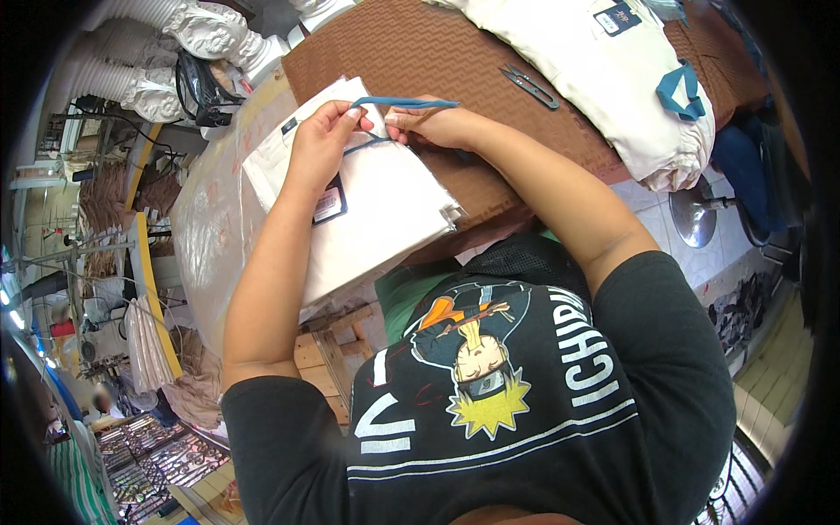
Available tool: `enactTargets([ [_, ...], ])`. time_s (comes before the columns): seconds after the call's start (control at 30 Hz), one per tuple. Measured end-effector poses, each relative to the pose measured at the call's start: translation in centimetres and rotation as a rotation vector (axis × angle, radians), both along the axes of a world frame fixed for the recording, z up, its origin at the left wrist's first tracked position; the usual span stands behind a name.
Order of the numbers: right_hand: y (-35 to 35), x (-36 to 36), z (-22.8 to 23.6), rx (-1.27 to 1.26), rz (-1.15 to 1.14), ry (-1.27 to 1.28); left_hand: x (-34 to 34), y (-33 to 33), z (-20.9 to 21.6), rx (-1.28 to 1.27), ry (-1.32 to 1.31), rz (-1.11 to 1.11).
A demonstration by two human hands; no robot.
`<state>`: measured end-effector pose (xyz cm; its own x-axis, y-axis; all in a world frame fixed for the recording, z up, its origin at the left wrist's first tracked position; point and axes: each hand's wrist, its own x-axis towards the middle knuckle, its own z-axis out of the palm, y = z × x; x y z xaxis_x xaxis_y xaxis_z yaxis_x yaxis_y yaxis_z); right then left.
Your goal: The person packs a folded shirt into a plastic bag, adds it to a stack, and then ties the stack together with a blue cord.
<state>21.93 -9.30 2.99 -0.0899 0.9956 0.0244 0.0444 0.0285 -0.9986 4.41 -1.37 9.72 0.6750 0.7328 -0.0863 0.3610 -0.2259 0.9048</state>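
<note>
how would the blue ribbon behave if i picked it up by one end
The ribbon would probably hang floppy, since it bends near the left hand and right hand. It looks narrow and thin, so likely light. No rigid parts show, so it seems unlikely to break.

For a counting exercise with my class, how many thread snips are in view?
1: the snips lie on the brown cloth, between the right hand and the long cream bundle. Others may be hidden.
</note>
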Motion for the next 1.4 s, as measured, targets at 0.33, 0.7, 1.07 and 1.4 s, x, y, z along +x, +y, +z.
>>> enactTargets([
  [0.33,0.0,-0.2,-0.8,0.068,0.036,-0.006,2.0,-0.7,5.3,0.428,0.281,-0.455],
  [0.7,-0.4,-0.3,-0.4,-0.031,0.021,-0.03,1.5,-4.5,2.7,1.024,0.443,-0.43],
  [1.07,-0.7,-0.1,0.6,-0.113,0.028,-0.048,1.0,-3.3,1.5,1.09,0.371,-0.456],
  [1.4,-0.7,0.1,0.6,-0.072,0.119,0.211,-1.3,-0.2,-0.4,0.133,-0.028,-0.209],
])
